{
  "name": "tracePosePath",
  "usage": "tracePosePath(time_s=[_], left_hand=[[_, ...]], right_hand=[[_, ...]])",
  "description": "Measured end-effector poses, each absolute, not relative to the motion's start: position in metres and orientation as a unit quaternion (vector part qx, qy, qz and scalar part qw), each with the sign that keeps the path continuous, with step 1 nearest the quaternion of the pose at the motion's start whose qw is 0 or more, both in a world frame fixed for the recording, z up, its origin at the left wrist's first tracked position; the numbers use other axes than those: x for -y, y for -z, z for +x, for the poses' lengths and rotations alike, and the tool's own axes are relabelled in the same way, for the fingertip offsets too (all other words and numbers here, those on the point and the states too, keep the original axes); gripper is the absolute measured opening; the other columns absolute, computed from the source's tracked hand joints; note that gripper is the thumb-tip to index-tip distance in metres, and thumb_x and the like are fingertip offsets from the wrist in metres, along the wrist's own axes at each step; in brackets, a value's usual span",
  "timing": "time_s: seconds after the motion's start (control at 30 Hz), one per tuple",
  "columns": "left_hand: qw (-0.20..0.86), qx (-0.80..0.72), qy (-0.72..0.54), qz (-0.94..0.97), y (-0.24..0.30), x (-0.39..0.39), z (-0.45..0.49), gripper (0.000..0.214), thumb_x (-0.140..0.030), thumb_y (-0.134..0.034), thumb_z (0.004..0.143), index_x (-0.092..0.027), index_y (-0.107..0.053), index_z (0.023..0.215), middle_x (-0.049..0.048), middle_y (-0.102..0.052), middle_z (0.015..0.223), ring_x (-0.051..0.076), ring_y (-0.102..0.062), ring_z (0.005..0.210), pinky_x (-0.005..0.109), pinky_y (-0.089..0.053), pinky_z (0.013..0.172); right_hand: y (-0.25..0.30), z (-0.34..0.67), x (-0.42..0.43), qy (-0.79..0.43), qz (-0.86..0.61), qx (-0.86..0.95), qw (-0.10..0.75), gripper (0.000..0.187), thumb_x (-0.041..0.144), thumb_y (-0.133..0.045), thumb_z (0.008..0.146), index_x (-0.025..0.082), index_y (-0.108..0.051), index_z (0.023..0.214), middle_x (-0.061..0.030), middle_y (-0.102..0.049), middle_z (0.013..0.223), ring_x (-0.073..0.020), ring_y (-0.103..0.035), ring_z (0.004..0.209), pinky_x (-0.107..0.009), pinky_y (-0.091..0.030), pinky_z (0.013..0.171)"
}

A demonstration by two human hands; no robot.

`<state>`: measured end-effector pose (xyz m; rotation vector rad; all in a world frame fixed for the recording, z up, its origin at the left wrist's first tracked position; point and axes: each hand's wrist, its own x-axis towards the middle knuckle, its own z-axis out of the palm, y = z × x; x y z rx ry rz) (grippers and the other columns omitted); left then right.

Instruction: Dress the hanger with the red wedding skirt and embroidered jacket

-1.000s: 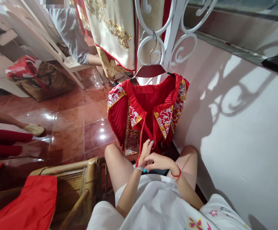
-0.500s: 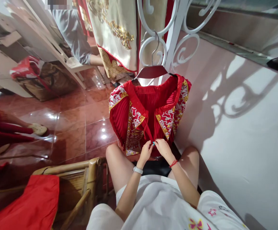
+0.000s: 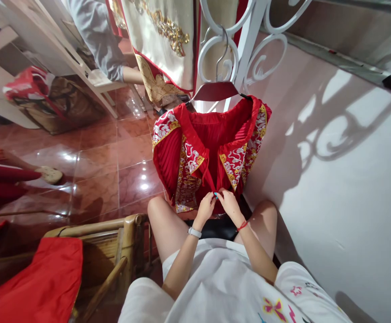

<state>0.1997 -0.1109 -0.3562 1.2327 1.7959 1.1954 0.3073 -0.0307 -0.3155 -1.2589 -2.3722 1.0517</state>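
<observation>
A red pleated garment (image 3: 166,165) with white and gold embroidered panels hangs from a dark red hanger (image 3: 215,91) in front of my knees. My left hand (image 3: 206,207) pinches the garment's front edge below the collar. Close beside it, my right hand (image 3: 230,203) pinches the other front edge, and the fingertips of both hands nearly meet. Turquoise shows on the nails. The exact bit of cloth between the fingers is hidden. Thin red ties dangle above my left hand.
White scrolled ironwork (image 3: 245,49) holds the hanger, beside a white wall (image 3: 357,197). A cream and gold garment (image 3: 161,42) hangs behind. At left are a bamboo chair (image 3: 129,242), red cloth (image 3: 43,278), a brown bag (image 3: 69,105), and another person's sleeve (image 3: 97,40) and shoe (image 3: 50,175).
The view has shifted slightly, so the garment and hanger sit a little higher. Both hands stay pinched at the front edges, with fingertips slightly closer together.
</observation>
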Motion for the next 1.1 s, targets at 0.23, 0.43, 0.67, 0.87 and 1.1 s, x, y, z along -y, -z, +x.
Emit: tracePosePath(time_s=[0.23,0.43,0.67,0.87,1.1], left_hand=[[0.329,-0.671,-0.454,0.484,0.355,0.115,0.195,0.014,-0.019,-0.046,0.093,-0.017,-0.059,0.094,0.008,-0.064,0.095,0.019,-0.062,0.088,0.033,-0.05,0.084],[0.32,-0.673,-0.433,0.508,0.351,0.116,0.193,0.016,-0.016,-0.044,0.093,-0.017,-0.059,0.095,0.0081,-0.064,0.096,0.018,-0.062,0.088,0.032,-0.05,0.085],[0.255,-0.723,-0.309,0.562,0.338,0.115,0.197,0.019,-0.016,-0.043,0.095,-0.017,-0.062,0.098,0.0083,-0.065,0.095,0.019,-0.064,0.083,0.031,-0.049,0.078],[0.226,-0.745,-0.272,0.566,0.33,0.115,0.204,0.018,-0.015,-0.044,0.095,-0.016,-0.062,0.098,0.009,-0.065,0.094,0.021,-0.064,0.085,0.031,-0.048,0.077],[0.246,-0.732,-0.327,0.544,0.337,0.117,0.206,0.017,-0.017,-0.045,0.095,-0.017,-0.061,0.099,0.0083,-0.064,0.091,0.02,-0.063,0.078,0.031,-0.048,0.074]], right_hand=[[0.311,0.306,0.021,-0.468,-0.387,0.787,0.111,0.013,0.027,-0.051,0.087,0.02,-0.057,0.079,0.0007,-0.062,0.068,-0.0145,-0.058,0.059,-0.024,-0.041,0.059],[0.294,0.308,0.024,-0.325,-0.381,0.863,0.064,0.02,0.028,-0.048,0.095,0.017,-0.065,0.101,-0.009,-0.071,0.098,-0.0187,-0.067,0.084,-0.026,-0.046,0.073],[0.269,0.301,0.026,-0.181,-0.362,0.907,-0.116,0.029,0.021,-0.038,0.1,0.012,-0.066,0.102,-0.0155,-0.072,0.1,-0.0235,-0.071,0.092,-0.028,-0.049,0.076],[0.251,0.286,0.018,-0.122,-0.287,0.931,-0.19,0.025,0.014,-0.045,0.094,0.01,-0.07,0.096,-0.0194,-0.073,0.097,-0.0282,-0.073,0.092,-0.03,-0.051,0.074],[0.266,0.301,-0.003,-0.341,-0.34,0.873,-0.078,0.026,0.012,-0.058,0.083,0.015,-0.06,0.057,-0.0078,-0.064,0.058,-0.0152,-0.06,0.054,-0.024,-0.043,0.055]])
